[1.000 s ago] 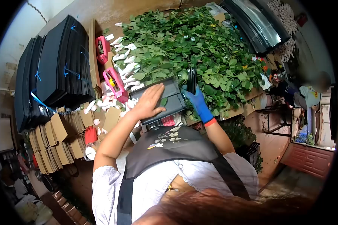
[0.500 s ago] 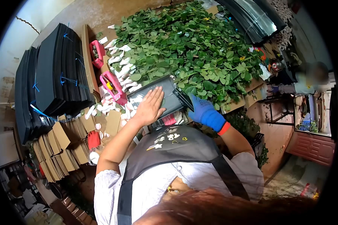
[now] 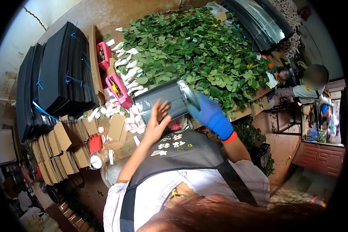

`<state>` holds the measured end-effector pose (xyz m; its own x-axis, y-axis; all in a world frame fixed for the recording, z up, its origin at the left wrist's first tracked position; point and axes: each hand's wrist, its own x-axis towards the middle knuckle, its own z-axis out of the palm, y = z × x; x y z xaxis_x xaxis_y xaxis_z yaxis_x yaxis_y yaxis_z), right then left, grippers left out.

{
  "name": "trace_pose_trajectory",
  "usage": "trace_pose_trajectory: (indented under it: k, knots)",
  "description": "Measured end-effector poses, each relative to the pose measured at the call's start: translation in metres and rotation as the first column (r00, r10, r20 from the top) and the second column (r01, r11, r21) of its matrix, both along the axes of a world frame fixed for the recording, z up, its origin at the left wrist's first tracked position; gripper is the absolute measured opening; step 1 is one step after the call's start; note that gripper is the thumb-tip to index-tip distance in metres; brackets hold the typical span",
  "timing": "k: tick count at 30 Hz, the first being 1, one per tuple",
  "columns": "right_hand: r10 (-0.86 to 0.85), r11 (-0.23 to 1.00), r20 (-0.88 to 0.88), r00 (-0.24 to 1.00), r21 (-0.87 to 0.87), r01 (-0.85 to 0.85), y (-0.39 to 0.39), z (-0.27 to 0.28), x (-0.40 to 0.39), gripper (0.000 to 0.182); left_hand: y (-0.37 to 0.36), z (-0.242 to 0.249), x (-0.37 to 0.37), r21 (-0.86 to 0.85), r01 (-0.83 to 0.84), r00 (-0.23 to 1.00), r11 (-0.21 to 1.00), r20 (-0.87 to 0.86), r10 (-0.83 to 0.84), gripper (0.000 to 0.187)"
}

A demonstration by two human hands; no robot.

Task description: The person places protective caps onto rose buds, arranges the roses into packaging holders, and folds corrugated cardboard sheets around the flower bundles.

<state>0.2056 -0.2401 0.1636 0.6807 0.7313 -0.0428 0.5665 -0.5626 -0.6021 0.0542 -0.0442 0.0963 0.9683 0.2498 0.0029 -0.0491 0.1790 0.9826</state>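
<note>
A dark grey sheet with a clear shiny cover [image 3: 164, 98] lies at the front edge of the work table, tilted a little. My left hand [image 3: 158, 120] is bare, over the sheet's lower left part, its fingers apart and holding nothing. In a blue glove with a red cuff, my right hand [image 3: 208, 114] is at the sheet's right end; its fingers are blurred around the raised, curled clear edge. Just beyond lies a broad heap of leafy green stems [image 3: 197, 54], with white-wrapped heads [image 3: 129, 73] along its left side.
Two pink containers [image 3: 118, 91] stand left of the stems. Black sheet stacks [image 3: 60, 73] and folded cardboard [image 3: 62, 149] fill the left side. Shiny dark sleeves [image 3: 259, 23] lie at the back right. Another person [image 3: 307, 91] is at the far right.
My left hand has lifted from flat on the sheet, its fingers now bent. The black folded edge by my right hand has given way to a curled clear one.
</note>
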Motion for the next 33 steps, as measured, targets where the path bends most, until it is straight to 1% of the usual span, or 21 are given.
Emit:
trace_pose_trajectory:
  k: [1, 2, 3, 4, 5, 6, 7, 9, 10, 11, 12, 13, 15, 16, 17, 19, 23, 25, 28, 29, 33]
  knots:
    - [0.048, 0.983, -0.024, 0.999, 0.177, -0.043, 0.014, 0.005, -0.008, 0.067, -0.006, -0.003, -0.004, -0.133, -0.073, 0.997, 0.989, 0.019, 0.076, 0.081]
    - [0.197, 0.960, -0.280, 0.940, 0.249, -0.128, 0.032, 0.025, -0.016, 0.065, -0.008, -0.012, -0.015, -0.330, -0.126, 0.989, 0.936, 0.030, 0.143, 0.081]
    - [0.344, 0.922, -0.501, 0.794, 0.341, -0.184, 0.050, 0.043, -0.023, 0.063, -0.009, -0.004, -0.018, -0.363, -0.204, 0.972, 0.909, 0.036, 0.233, 0.078]
    - [0.324, 0.908, -0.446, 0.834, 0.394, -0.142, 0.063, 0.039, -0.025, 0.055, -0.011, 0.005, -0.021, -0.393, -0.279, 0.946, 0.876, 0.041, 0.321, 0.076]
    - [0.301, 0.891, -0.191, 0.934, 0.405, -0.204, 0.077, 0.015, -0.017, 0.051, -0.008, 0.039, -0.020, -0.388, -0.431, 0.896, 0.815, -0.080, 0.437, 0.062]
    - [0.218, 0.891, 0.080, 0.973, 0.390, -0.232, 0.091, -0.009, -0.010, 0.047, 0.004, 0.020, -0.029, -0.391, -0.481, 0.871, 0.785, -0.116, 0.477, 0.059]
    - [0.246, 0.921, 0.156, 0.956, 0.270, -0.281, 0.096, -0.024, 0.002, 0.047, 0.024, -0.008, -0.042, -0.391, -0.529, 0.844, 0.753, -0.149, 0.516, 0.056]
    - [0.325, 0.939, 0.297, 0.898, 0.012, -0.344, 0.099, -0.036, 0.020, 0.046, 0.053, -0.039, -0.059, 0.010, -0.602, 0.751, 0.798, -0.332, 0.571, 0.054]
    - [0.366, 0.916, 0.263, 0.892, -0.271, -0.296, 0.094, -0.026, 0.023, 0.047, 0.066, -0.077, -0.065, 0.311, -0.587, 0.684, 0.748, -0.304, 0.663, 0.060]
    - [0.314, 0.942, 0.388, 0.867, -0.238, -0.234, 0.080, -0.038, 0.027, 0.044, 0.066, -0.067, -0.066, 0.613, -0.466, 0.682, 0.638, -0.210, 0.700, 0.070]
    - [0.257, 0.964, 0.505, 0.824, -0.198, -0.179, 0.060, -0.061, 0.033, 0.041, 0.070, -0.077, -0.072, 0.725, -0.358, 0.699, 0.589, -0.210, 0.684, 0.075]
    - [0.198, 0.980, 0.613, 0.765, -0.151, -0.133, 0.047, -0.073, 0.037, 0.039, 0.073, -0.090, -0.078, 0.816, -0.243, 0.711, 0.524, -0.218, 0.669, 0.079]
    - [0.172, 0.972, 0.451, 0.876, -0.225, -0.075, 0.035, -0.046, 0.026, 0.039, 0.065, -0.097, -0.080, 0.813, -0.083, 0.666, 0.576, -0.385, 0.639, 0.080]
    - [0.147, 0.963, 0.362, 0.920, -0.263, -0.050, 0.031, -0.029, 0.018, 0.039, 0.064, -0.105, -0.081, 0.857, -0.085, 0.705, 0.509, -0.309, 0.638, 0.074]
    - [0.131, 0.984, 0.317, 0.940, -0.161, -0.082, 0.028, -0.019, 0.012, 0.040, 0.064, -0.116, -0.082, 0.896, -0.091, 0.740, 0.434, -0.231, 0.632, 0.069]
    - [0.136, 0.987, 0.214, 0.967, 0.056, -0.152, 0.030, -0.003, 0.006, 0.042, 0.070, -0.103, -0.066, 0.904, -0.313, 0.743, 0.292, 0.042, 0.668, 0.041]
    - [0.314, 0.910, 0.121, 0.942, 0.245, -0.335, 0.046, 0.009, -0.011, 0.046, 0.118, -0.092, -0.028, 0.705, -0.660, 0.481, 0.261, 0.129, 0.867, 0.030]
    - [0.381, 0.889, -0.012, 0.924, 0.277, -0.363, 0.052, 0.009, -0.013, 0.047, 0.148, -0.095, -0.012, 0.731, -0.592, 0.493, 0.338, -0.002, 0.870, 0.032]
    - [0.427, 0.847, 0.064, 0.902, 0.320, -0.424, 0.054, 0.002, -0.011, 0.047, 0.180, -0.106, 0.002, 0.815, -0.403, 0.507, 0.416, -0.180, 0.843, 0.044]
    - [0.434, 0.849, 0.062, 0.899, 0.306, -0.431, 0.053, 0.002, -0.011, 0.047, 0.194, -0.106, 0.003, 0.784, -0.338, 0.568, 0.520, -0.271, 0.777, 0.046]
    - [0.415, 0.878, 0.091, 0.905, 0.220, -0.425, 0.044, 0.002, -0.014, 0.041, 0.206, -0.100, 0.001, 0.738, -0.421, 0.599, 0.528, -0.210, 0.772, 0.046]
